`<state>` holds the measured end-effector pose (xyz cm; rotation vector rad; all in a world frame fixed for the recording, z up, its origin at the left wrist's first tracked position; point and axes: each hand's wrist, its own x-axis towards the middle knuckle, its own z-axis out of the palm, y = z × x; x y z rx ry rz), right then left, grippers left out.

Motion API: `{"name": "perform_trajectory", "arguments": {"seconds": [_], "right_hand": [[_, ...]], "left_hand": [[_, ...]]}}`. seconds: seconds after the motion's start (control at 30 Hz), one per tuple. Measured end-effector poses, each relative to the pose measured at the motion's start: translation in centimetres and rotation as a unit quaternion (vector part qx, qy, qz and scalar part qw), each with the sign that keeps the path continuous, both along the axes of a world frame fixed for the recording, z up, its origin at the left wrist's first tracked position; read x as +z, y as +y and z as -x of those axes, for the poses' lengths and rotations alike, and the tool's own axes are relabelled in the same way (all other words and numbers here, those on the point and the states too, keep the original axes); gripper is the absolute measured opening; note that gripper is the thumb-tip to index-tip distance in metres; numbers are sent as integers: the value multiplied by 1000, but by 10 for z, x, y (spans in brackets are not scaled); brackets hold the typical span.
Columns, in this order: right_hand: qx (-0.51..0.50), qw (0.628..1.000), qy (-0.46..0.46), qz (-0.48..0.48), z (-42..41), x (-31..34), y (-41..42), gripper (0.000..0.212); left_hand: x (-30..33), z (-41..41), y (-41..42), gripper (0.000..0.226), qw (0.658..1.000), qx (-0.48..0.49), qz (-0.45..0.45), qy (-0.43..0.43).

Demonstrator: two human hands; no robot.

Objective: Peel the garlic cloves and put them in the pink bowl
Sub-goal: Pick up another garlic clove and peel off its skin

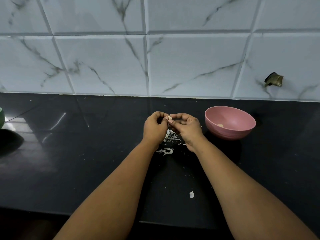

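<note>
Both hands meet over the black counter point(86, 161) around one small pale garlic clove point(169, 117). My left hand point(155, 129) and my right hand point(187, 128) both pinch it with curled fingertips. Below the hands lies a heap of white garlic skins point(170, 136), with more skin pieces point(165, 151) nearer me. The pink bowl point(230, 122) stands to the right of my right hand, a short gap away. A peeled clove point(220, 125) lies inside it.
A lone scrap of skin point(191, 194) lies on the counter close to its front edge. A green object point(1, 117) shows at the far left edge. The marble-tiled wall point(155, 58) rises behind the counter, with a broken hole point(274, 79) at right.
</note>
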<state>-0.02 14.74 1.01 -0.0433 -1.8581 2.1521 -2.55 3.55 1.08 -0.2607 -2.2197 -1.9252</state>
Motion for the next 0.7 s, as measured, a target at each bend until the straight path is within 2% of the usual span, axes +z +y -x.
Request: {"name": "perform_trajectory", "arguments": {"seconds": [0.13, 0.27, 0.5, 0.7], "right_hand": [[24, 999, -8, 22, 0, 1, 1, 13], [59, 998, -7, 23, 1, 1, 1, 24], [114, 987, -21, 108, -1, 4, 3, 19], [86, 989, -33, 120, -1, 6, 3, 6]], "left_hand": [[0, -1, 1, 11, 1000, 6, 20, 8], [0, 0, 4, 13, 999, -23, 17, -28], [3, 3, 4, 14, 989, -63, -71, -115], [4, 1, 4, 16, 991, -51, -44, -112]]}}
